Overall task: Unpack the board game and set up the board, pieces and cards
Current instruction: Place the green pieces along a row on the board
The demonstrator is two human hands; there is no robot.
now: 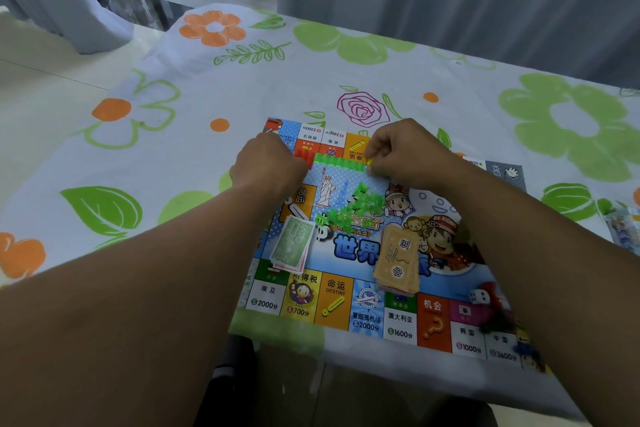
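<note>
Pinching the right end of a row of green houses [339, 163] with curled fingers, my right hand [405, 152] sits at the upper middle of the board [367, 315]; my left hand [268, 166] curls at the row's left end, its grip hidden. The board lies flat on the desk [173, 156], centre frame
</note>
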